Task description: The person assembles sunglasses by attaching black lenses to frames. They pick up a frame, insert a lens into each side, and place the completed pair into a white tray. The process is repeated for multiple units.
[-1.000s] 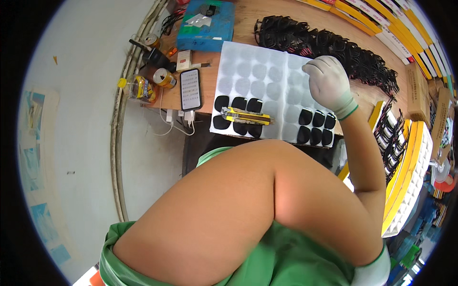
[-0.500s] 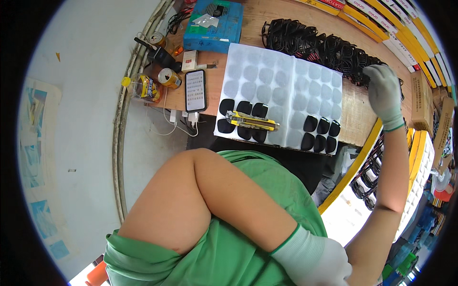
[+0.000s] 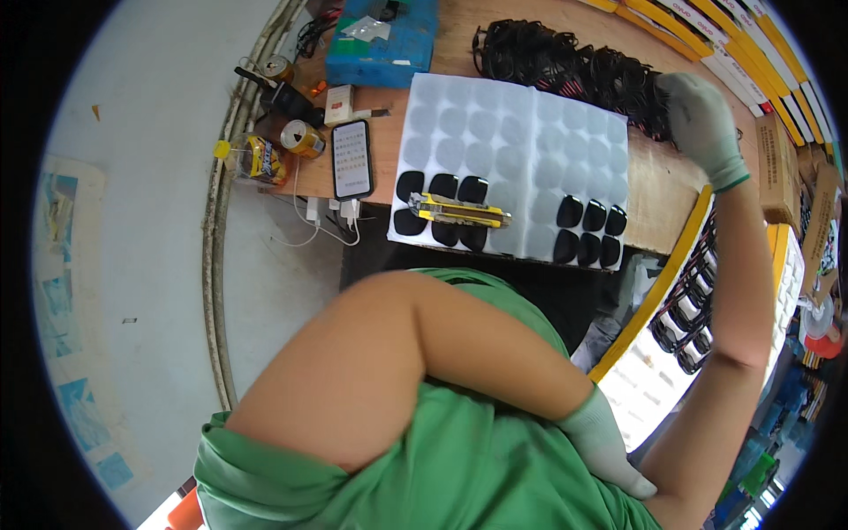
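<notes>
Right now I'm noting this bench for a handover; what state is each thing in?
Black pile, heaped in a row
Right hand, gloved, at the pile
Left hand, gloved, grip unclear
White sheet, spread open
Dark lenses, in two groups
Yellow knife, laid across lenses, blade unclear
Phone, screen lit
Bottle, capped
Nearer can, apparently opened

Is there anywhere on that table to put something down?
Yes: bare wood on the table between the white sheet and the yellow-edged box, below the right hand. Another strip lies between the black heap and the stacked boxes. The left end is crowded: phone, cans, blue box.
</notes>
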Available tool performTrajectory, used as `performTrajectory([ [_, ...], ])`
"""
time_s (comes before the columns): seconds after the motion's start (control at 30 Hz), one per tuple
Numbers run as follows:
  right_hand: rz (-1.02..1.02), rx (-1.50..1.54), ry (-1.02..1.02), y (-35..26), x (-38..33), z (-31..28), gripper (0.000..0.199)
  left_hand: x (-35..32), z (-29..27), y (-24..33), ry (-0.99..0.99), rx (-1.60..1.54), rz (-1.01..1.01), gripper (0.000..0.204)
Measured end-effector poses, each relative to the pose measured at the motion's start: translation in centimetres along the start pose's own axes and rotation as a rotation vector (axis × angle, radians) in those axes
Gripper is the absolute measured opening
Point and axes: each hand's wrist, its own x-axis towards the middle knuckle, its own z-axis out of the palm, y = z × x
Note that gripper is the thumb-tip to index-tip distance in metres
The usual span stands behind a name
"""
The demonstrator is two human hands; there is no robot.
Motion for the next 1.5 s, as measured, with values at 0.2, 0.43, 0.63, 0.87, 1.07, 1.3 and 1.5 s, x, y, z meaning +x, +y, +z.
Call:
performTrajectory([
  [0.2, 0.058, 0.405, 0.037, -10.7, -4.8, 2.2, 0.021, -12.1, -1.0, -3.7, 0.235, 0.282, 0.344, 0.072],
  [0.43, -0.154, 1.704, 0.142, -32.3, -2.2, -4.0, 0.034, -19.6, 0.7, -9.7, 0.629, -0.343, 0.231, 0.051],
  [0.63, -0.284, 1.776, -0.303, -39.1, 0.2, -11.3, 0.078, -21.4, 2.1, -9.7, 0.75, -0.299, 0.147, 0.051],
  [0.87, -0.46, 1.575, -1.192, -32.8, 6.5, -13.0, 0.058, -23.2, 4.5, -8.7, 0.835, -0.275, -0.03, 0.046],
  [1.07, -0.674, 1.702, -0.81, -35.5, 5.1, -11.5, 0.036, -23.9, 3.9, -8.3, 0.839, -0.339, -0.124, 0.049],
  [1.3, -0.736, 1.791, -0.498, -37.9, 4.6, -10.4, 0.036, -25.4, 5.1, -10.9, 0.997, -0.675, -0.273, 0.048],
  [1.5, -0.761, 1.717, -0.477, -36.3, 4.4, -10.8, 0.04, -25.8, 7.7, -9.2, 1.031, -0.397, -0.214, 0.049],
])
